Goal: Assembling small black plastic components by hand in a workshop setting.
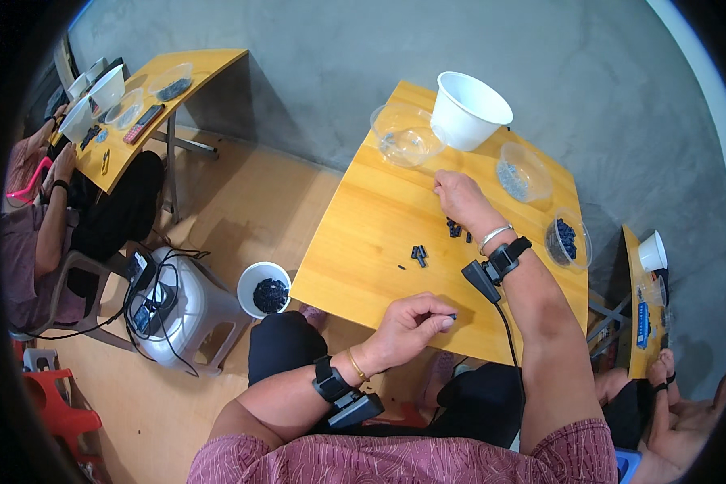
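Observation:
My left hand (411,324) is near the table's front edge, thumb and forefinger pinched on a small dark piece (453,315). Farther out, my right hand (465,200) hangs over the table with its fingers drawn together; whatever they hold, if anything, is hidden. Just below that hand lie several small black cylinders (455,230), partly covered by it. Another little group of dark cylinders (419,256) rests between my two hands. Beyond the right hand stands a clear bowl (426,153) with a few small pieces in it, beside a tall white tub (469,117).
On the table's right are a clear bowl (538,187) of small light grey-blue pieces and a clear tub (586,252) of dark blue parts. A white bucket (246,304) of dark pieces stands left of the table. Cables (169,278) drape over a grey stool (198,302). Other people work at side tables.

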Demonstrator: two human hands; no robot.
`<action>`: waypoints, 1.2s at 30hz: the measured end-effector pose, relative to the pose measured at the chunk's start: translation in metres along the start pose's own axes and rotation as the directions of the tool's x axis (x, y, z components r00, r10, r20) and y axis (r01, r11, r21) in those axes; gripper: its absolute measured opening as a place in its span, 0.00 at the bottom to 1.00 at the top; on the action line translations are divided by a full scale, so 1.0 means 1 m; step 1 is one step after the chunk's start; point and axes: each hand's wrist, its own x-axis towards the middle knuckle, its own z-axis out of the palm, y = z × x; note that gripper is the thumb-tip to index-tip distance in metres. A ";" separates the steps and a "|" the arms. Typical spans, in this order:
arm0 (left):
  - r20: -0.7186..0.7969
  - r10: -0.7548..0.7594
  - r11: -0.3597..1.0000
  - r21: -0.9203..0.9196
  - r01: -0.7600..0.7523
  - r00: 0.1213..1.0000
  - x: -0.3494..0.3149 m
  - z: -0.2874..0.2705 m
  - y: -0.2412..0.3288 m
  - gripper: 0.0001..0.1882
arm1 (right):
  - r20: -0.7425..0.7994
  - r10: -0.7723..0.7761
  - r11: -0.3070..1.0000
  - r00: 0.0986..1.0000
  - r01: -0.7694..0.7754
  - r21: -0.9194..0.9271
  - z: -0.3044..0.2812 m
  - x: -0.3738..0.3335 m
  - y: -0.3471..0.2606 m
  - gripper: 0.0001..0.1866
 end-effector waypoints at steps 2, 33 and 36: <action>-0.003 0.003 1.000 0.026 -0.003 1.000 0.000 0.000 -0.001 0.07 | -0.013 0.003 1.000 1.000 -0.003 0.012 -0.005 -0.005 -0.005 0.03; -0.073 0.005 0.997 -0.075 -0.011 0.997 0.003 0.003 -0.004 0.08 | 0.125 0.223 -0.334 0.967 -0.045 0.942 -0.021 -0.193 -0.085 0.04; -0.072 0.015 0.997 -0.080 -0.021 0.997 0.003 0.003 -0.003 0.08 | 0.132 0.224 -0.330 0.966 -0.053 0.942 -0.019 -0.192 -0.085 0.04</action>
